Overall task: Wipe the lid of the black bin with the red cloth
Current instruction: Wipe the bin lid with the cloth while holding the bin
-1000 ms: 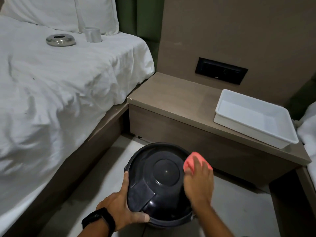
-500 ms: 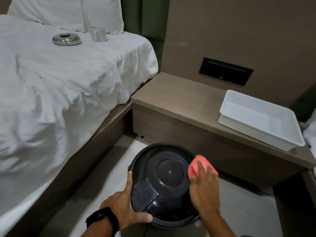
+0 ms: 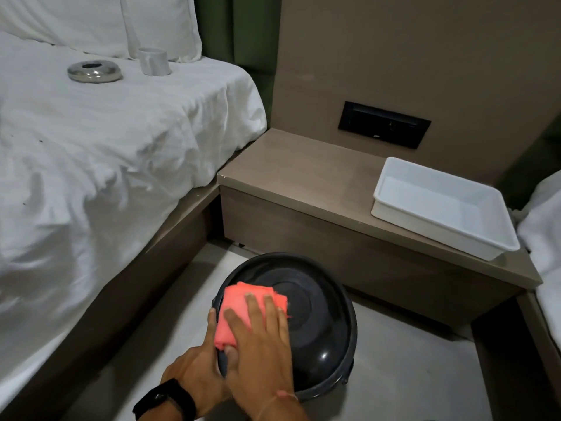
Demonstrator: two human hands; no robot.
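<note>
- Since the earlier frame the right hand (image 3: pixel 258 338) is carrying the folded red cloth (image 3: pixel 243 311) from the lid's right edge across to its left side; bin and the rest of the room are sitting as before
- The round black plastic bin (image 3: pixel 331 372) is standing on the floor just in front of the brown wooden bedside shelf (image 3: pixel 303 165); its glossy domed lid (image 3: pixel 318 317) is facing up
- Right fingers are lying flat and spread, pressing the cloth down, not clenched
- Left hand (image 3: pixel 194 372) is gripping the bin's near-left rim, thumb up by the cloth; steadying, I'd say
- Key relation: unwiped-looking area is lying right and forward of the right fingertips; cloth's long axis is running near-to-far; right hand is the nearer one for the next sweep
</note>
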